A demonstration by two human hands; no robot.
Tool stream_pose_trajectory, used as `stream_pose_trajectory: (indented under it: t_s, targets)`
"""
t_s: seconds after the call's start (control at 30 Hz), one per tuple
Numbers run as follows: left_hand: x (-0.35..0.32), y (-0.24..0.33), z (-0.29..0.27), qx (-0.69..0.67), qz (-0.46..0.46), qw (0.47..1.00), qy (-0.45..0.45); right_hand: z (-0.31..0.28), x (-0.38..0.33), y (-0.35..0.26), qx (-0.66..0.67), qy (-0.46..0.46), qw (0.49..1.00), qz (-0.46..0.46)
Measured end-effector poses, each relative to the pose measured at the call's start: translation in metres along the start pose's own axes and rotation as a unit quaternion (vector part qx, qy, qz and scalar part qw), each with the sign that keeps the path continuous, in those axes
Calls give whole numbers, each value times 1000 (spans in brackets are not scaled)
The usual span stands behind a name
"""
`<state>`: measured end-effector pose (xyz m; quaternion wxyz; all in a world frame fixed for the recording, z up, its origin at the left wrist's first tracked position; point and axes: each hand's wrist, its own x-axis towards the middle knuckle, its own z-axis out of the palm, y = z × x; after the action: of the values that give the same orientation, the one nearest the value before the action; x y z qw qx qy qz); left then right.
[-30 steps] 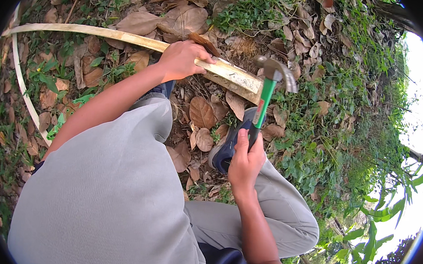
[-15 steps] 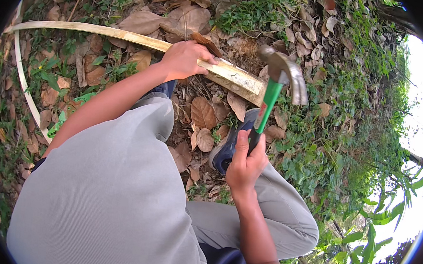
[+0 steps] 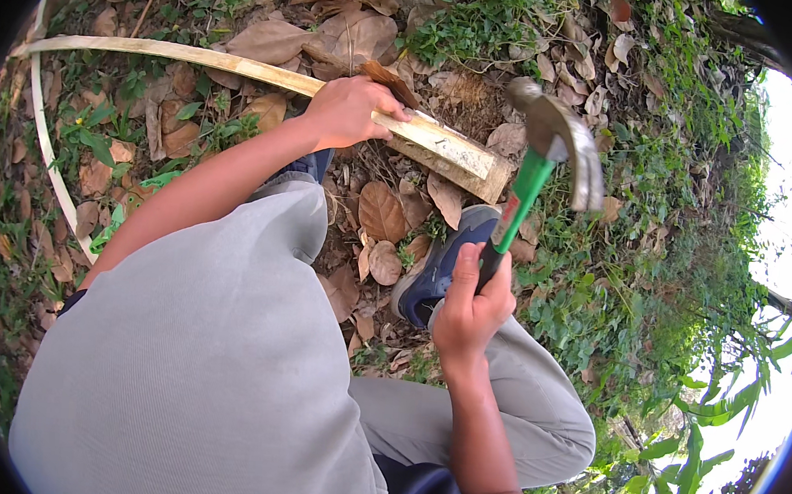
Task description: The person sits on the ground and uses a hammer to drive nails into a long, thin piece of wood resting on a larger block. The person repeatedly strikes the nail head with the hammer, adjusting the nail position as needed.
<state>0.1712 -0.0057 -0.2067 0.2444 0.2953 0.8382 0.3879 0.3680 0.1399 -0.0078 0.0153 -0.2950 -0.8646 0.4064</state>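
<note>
My right hand [image 3: 472, 309] is wrapped round the black grip of a claw hammer [image 3: 531, 185] with a green shaft and a metal head. The hammer is raised to the right of the wood's end, its head apart from it. My left hand [image 3: 355, 114] grips a long pale wooden batten [image 3: 462, 152] near its right end, thumb on the near side. Under that end lies a second, thicker piece of wood [image 3: 484, 191]. My left fingers partly hide the batten's far edge, where a curled brown leaf [image 3: 389, 81] rests.
Dry leaves [image 3: 382, 211] and low green plants [image 3: 585, 306] cover the ground. At far left another pale strip [image 3: 47, 145] crosses the batten's end. My blue shoe [image 3: 440, 268] stands close to the wood's near side, beside my bent grey-trousered leg [image 3: 533, 394].
My right hand has shifted slightly to the right with the hammer, and its head has moved farther from the wood's end. My left hand stays on the batten.
</note>
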Motion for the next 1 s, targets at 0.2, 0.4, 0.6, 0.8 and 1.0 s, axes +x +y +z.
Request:
stream_pose_trajectory:
  t_s: [0.2, 0.4, 0.6, 0.8, 1.0]
  targets:
    - [4, 3, 0, 12, -7, 1000, -14, 14, -7, 42, -72, -71, 990, 100]
    - [2, 0, 0, 4, -15, 1000, -15, 3, 5, 11, -92, -66, 991, 65]
    - [3, 1, -1, 9, -5, 1000, -10, 0, 2, 23, -15, 11, 1000, -9]
    - [2, -5, 4, 19, 24, 999, 19, 16, 1, 30, -157, -144, 966, 144]
    - [3, 0, 1, 3, -5, 1000, -7, 3, 4, 3, 6, 2, 1000, 29]
